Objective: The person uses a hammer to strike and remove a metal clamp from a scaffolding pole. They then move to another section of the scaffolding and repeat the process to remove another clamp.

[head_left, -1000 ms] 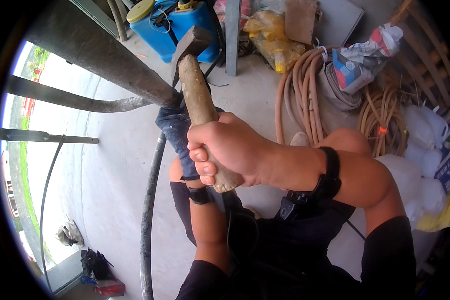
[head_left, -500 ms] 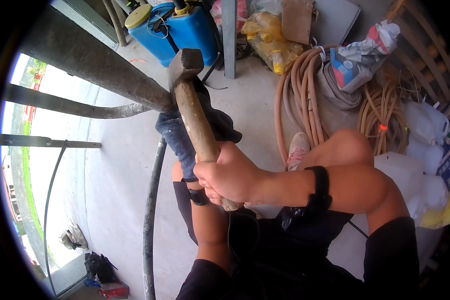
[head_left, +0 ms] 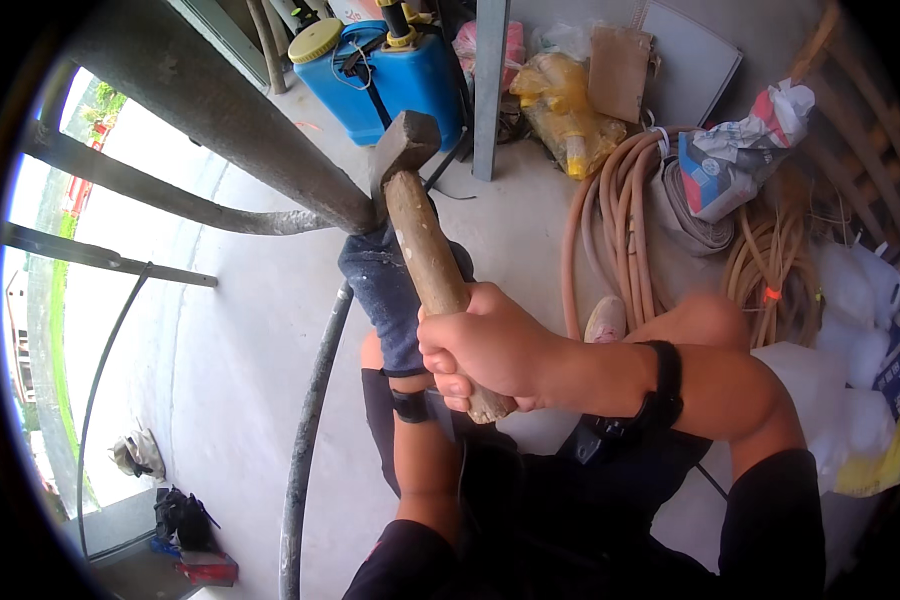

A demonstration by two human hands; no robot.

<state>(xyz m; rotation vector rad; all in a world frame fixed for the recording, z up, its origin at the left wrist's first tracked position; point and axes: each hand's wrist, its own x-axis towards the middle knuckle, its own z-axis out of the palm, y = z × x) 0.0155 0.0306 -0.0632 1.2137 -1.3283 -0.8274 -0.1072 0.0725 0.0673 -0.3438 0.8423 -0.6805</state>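
Note:
My right hand [head_left: 490,340] is wrapped round the wooden handle of a hammer [head_left: 428,245]. Its dark metal head is uppermost, close to the lower end of a thick grey metal pipe [head_left: 240,105]. Behind the hammer, my left hand [head_left: 375,285] wears a dark blue knit glove and is right at that pipe end. The hammer covers the gloved fingers, so what they grip is hidden. A thinner curved pipe [head_left: 190,203] also runs in to this spot, and a long dark pole [head_left: 315,430] slants down from beside the glove.
A blue tank sprayer [head_left: 390,85] stands ahead by a grey metal post [head_left: 490,90]. On the right lie coiled brown hoses [head_left: 620,220], a crumpled paper bag [head_left: 740,155] and white plastic jugs [head_left: 855,270]. Another straight pipe [head_left: 120,262] juts in from the left. A black bag [head_left: 185,520] rests lower left.
The whole view has shifted a little, placing most things lower and to the right. The hammer stays in my right hand, its head still near the pipe end; less of the dark glove shows behind it.

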